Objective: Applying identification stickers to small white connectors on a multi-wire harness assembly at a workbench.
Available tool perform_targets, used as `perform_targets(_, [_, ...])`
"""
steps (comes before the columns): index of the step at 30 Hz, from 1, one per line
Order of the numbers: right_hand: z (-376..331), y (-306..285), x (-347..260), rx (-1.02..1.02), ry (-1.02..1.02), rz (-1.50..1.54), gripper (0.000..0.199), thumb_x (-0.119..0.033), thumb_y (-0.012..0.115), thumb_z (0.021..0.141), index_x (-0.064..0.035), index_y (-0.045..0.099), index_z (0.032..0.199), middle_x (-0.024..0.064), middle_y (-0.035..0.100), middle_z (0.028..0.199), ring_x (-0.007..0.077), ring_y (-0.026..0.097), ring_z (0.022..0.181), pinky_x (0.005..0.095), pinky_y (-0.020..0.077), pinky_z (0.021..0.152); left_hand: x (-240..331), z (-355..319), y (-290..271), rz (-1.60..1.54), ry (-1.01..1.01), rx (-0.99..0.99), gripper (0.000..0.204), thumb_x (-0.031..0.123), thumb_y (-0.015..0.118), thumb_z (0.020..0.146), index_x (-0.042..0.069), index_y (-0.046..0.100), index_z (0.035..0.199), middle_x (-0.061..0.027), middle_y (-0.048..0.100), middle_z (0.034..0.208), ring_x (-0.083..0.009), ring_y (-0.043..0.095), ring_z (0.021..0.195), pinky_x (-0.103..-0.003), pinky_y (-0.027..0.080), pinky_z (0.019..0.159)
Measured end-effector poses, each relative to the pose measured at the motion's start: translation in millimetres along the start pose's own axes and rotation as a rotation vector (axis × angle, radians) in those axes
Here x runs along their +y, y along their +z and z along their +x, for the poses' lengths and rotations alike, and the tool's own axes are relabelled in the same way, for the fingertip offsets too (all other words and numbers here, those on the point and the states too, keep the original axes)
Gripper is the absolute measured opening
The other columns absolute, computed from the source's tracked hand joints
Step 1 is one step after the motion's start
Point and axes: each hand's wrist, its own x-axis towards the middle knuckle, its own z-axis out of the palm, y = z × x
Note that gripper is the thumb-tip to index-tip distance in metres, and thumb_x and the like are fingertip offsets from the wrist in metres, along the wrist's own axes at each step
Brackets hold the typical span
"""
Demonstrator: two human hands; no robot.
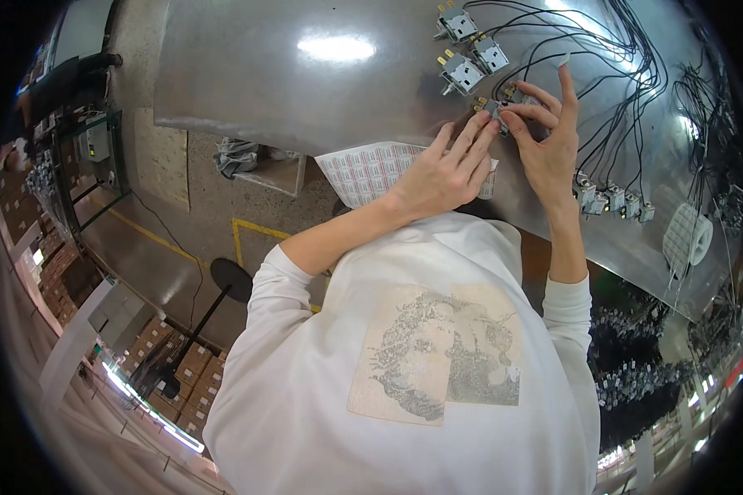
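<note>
Both my hands meet over a small metal thermostat (493,107) with brass tabs, near the front edge of the metal table. The fingers of my left hand (447,172) press together on its near side. My right hand (546,148) has its thumb at the same thermostat and its middle fingers curled by another thermostat (518,93), partly hidden. Its index finger points up, with a small pale bit at the tip that I cannot make out. Just beyond lie three more thermostats (461,74) with black leads. Beneath my left forearm is a sheet of printed labels (371,172).
Long black leads (648,62) loop over the table's right side. Several thermostats (615,200) sit in a row right of my right wrist. A label roll (688,235) lies by the right edge. Left of the table, a box with grey cloth (260,161) stands on the floor.
</note>
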Motion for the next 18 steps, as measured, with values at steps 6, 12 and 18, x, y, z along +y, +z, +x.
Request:
perform_targets(6, [-1.7, 2.1, 12.8, 0.014, -0.155, -0.112, 0.092, -0.006, 0.082, 0.094, -0.0041, 0.025, 0.167, 0.0075, 0.083, 0.103, 0.0210, 0.068, 0.128, 0.0307, 0.0583, 0.095, 0.1, 0.8, -0.3, 0.034, 0.004, -0.013, 0.025, 0.023, 0.065, 0.101, 0.000, 0.073, 0.097, -0.0219, 0.066, 0.147, -0.0371, 0.057, 0.144, -0.049, 0.057, 0.099])
perform_targets(12, [-6.0, 5.8, 23.7, 0.081, -0.328, -0.300, 0.087, -0.007, 0.083, 0.093, -0.0049, 0.033, 0.163, 0.0055, 0.083, 0.107, 0.0221, 0.067, 0.128, 0.0354, 0.0546, 0.104, 1.7, -0.5, 3.3, 0.116, 0.026, -0.039, 0.027, 0.025, 0.064, 0.103, 0.000, 0.073, 0.099, -0.0239, 0.067, 0.144, -0.0382, 0.058, 0.142, -0.046, 0.057, 0.094])
perform_targets(18, [7.6, 6.6, 10.9, 0.291, -0.511, -0.394, 0.089, -0.015, 0.090, 0.087, -0.0067, 0.039, 0.159, 0.0095, 0.068, 0.145, 0.0275, 0.056, 0.138, 0.0435, 0.0300, 0.125, 3.5, 6.4, 8.6, 0.212, 0.100, -0.024, 0.031, 0.026, 0.061, 0.103, -0.002, 0.075, 0.104, -0.0293, 0.069, 0.133, -0.0457, 0.062, 0.132, -0.048, 0.060, 0.080])
